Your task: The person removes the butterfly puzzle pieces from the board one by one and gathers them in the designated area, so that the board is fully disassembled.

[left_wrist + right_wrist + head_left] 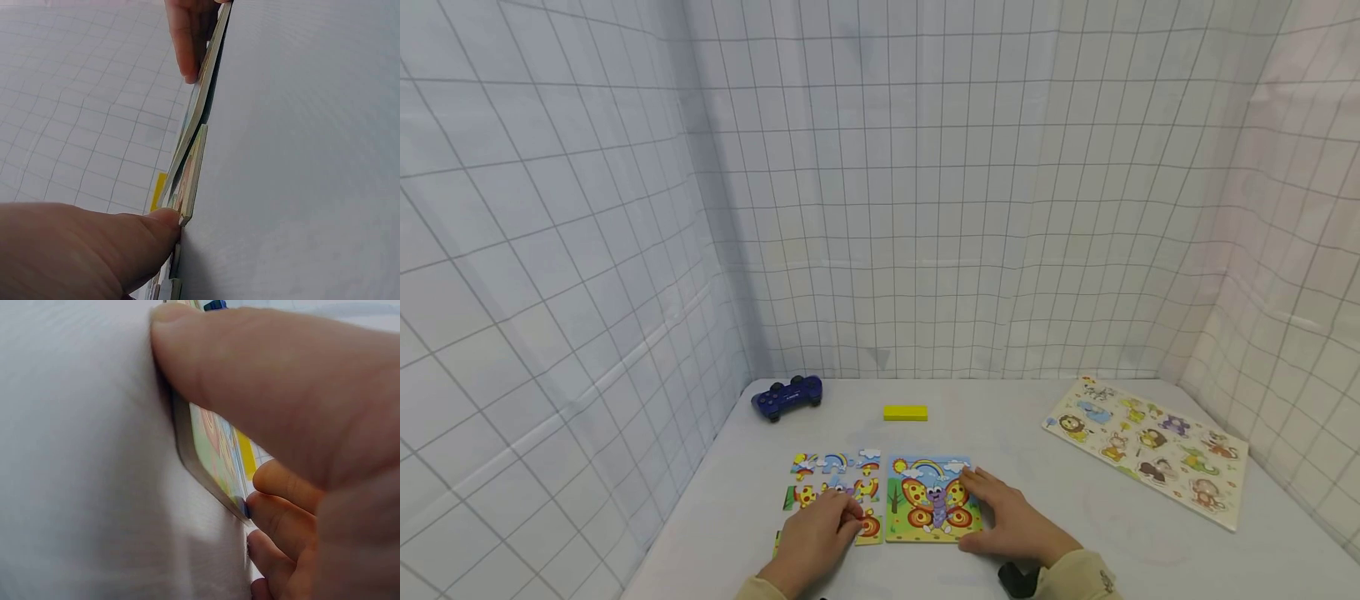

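Observation:
A square butterfly puzzle board (934, 518) lies flat on the white table. Loose jigsaw pieces (837, 463) with a matching picture are spread left of it. My left hand (814, 533) reaches over these pieces with curled fingers, partly hiding them. Its thumb and fingers pinch a puzzle piece (194, 178) at the lower right of the spread, though the fingertips below the thumb are hidden in the left wrist view. At the board's right side rests my right hand (1015, 521), fingers relaxed. Its thumb (187, 356) touches the near corner and its fingertips lie by the far right edge.
Behind the board lies a yellow bar (906, 412). A blue game controller (787, 397) sits at the back left. To the right, a large animal puzzle board (1146, 450) lies at an angle. Gridded white curtains (940, 208) enclose the table on three sides.

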A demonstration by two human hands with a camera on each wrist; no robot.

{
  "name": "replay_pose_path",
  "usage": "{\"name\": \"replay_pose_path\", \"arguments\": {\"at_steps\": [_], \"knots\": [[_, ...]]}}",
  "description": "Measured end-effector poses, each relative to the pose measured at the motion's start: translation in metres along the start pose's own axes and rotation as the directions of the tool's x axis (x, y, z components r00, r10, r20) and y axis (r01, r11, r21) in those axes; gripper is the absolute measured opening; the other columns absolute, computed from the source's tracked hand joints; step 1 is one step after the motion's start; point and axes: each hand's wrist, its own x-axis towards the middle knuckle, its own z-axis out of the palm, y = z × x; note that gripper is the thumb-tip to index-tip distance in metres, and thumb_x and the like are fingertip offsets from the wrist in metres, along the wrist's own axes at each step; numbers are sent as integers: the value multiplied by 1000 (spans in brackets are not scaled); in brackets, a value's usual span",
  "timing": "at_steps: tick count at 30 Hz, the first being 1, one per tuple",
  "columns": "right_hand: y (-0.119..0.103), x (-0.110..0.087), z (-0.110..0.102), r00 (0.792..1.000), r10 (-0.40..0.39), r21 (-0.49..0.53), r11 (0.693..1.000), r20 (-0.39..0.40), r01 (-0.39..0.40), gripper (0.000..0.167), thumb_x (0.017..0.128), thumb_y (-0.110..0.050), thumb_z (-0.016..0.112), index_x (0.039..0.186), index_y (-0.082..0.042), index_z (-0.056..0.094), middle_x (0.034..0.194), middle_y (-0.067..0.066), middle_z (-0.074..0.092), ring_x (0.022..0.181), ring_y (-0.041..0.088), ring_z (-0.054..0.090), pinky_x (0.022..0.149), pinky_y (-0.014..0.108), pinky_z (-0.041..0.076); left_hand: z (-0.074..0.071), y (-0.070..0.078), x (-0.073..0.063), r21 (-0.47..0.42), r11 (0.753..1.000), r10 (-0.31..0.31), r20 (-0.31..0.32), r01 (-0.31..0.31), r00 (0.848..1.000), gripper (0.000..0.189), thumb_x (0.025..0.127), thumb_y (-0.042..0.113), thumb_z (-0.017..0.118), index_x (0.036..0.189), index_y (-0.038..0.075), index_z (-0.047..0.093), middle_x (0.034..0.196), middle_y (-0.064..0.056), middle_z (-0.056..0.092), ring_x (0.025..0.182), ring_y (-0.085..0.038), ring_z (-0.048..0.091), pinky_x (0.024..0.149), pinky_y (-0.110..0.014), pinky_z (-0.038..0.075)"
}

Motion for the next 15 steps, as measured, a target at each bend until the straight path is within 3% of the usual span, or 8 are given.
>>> {"name": "replay_pose_path", "arguments": {"at_steps": [7,9,11,12,13,14,15], "knots": [[2,2,1,1000,8,20,1000,7,-8,97,80,-55,83,155,-8,44,166,13,35,154,44,24,115,74,21,-3,0,-2,1,1000,1,-24,-1,1000,11,94,34,74,101,26,69,90,15,55,71,0,47,60,-24,41],[2,2,2,1000,18,18,1000,1,-18,97,80,-55,83,156,-8,44,166,13,34,154,44,24,115,73,22,-4,0,-3,3,1000,-4,-59,4,998,13,96,35,72,104,26,70,90,15,56,69,1,46,59,-23,40],[0,0,3,999,24,15,1000,-34,-23,95,81,-53,82,155,-8,44,164,14,36,153,45,27,115,72,23,-5,-1,-2,-4,1000,0,-138,0,990,12,97,36,71,105,27,70,89,17,55,66,2,44,56,-22,38],[-2,-1,3,996,23,11,1000,-81,-23,91,83,-51,82,154,-7,46,162,15,40,151,45,32,115,71,26,-5,-1,-2,-8,1000,12,-203,-14,979,10,97,36,71,104,27,70,89,17,55,65,3,44,55,-21,38],[-4,-2,4,989,21,-8,1000,-147,-23,83,85,-49,80,151,-6,50,158,14,46,148,43,38,114,68,30,-5,-2,-1,-7,999,33,-284,-37,958,9,97,35,72,101,28,70,88,18,55,64,4,44,54,-20,38],[-6,-2,5,972,15,-27,999,-234,-22,71,88,-45,79,144,-7,58,150,12,56,142,38,48,112,63,37,-6,-3,0,-2,998,63,-380,-69,923,6,95,33,74,97,27,71,86,18,56,63,4,45,53,-19,39],[-9,-3,6,943,-11,-56,998,-333,-8,54,91,-40,78,132,-7,67,137,9,66,130,32,59,107,55,45,-7,-4,1,15,994,104,-476,-109,873,6,94,30,75,93,26,71,84,17,56,63,4,46,53,-19,40]]}}
